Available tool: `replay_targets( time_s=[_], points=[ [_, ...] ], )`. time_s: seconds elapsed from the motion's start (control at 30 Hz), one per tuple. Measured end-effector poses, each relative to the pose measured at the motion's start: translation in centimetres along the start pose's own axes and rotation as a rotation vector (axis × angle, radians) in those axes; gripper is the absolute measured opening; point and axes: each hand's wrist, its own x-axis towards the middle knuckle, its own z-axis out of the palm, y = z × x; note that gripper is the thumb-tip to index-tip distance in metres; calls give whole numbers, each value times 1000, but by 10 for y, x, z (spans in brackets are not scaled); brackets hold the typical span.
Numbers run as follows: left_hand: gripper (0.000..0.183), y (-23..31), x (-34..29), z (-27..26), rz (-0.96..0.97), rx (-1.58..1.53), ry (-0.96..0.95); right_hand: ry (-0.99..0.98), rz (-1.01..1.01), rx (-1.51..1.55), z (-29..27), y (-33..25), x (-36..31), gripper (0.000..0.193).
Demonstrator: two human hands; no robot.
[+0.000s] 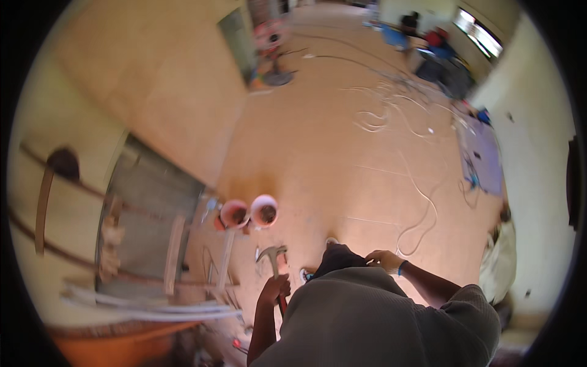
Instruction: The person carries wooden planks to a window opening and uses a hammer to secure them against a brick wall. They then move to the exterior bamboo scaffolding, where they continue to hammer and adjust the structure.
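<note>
**Hammer in left hand, buckets just beyond, clutter at left**

Grips a claw hammer (pixel 272 254) by its handle in the left hand (pixel 280 286), head uppermost, low and left of centre. Rests the right hand (pixel 386 261) with bent fingers against dark trousers (pixel 335 259) at the hip; cannot tell whether anything sits inside that grasp. Has most obstacles to the left: a pale plank (pixel 226 260) on the near side of the buckets, long brown rails (pixel 137 276) across a grey panel (pixel 143 202), and white lengths (pixel 153 313) lower down, blurred. On the right, meets a loose cable (pixel 436 211) curving across the floor toward the right hand, with more tangled cable (pixel 370 125) farther off.

Finds two pink buckets (pixel 274 205) side by side past the hammer head, each with dark material at the bottom; cannot tell what kind.

Has open brown floor (pixel 306 165) ahead, bounded by a tan wall (pixel 165 79) at left, and by a purple sheet (pixel 483 150) and a whitish sack (pixel 498 263) along the right wall.
</note>
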Motion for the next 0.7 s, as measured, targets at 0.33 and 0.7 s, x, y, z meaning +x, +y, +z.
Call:
replay_targets(
  time_s=[0.33, 0.7],
  points=[
    [40, 52, 72, 9, -495, 475, -5, 251, 192, 523, 55, 56, -81, 43],
    [44, 62, 226, 128, -789, 467, 26, 625, 230, 945, 74, 163, -113, 38]
  ],
)
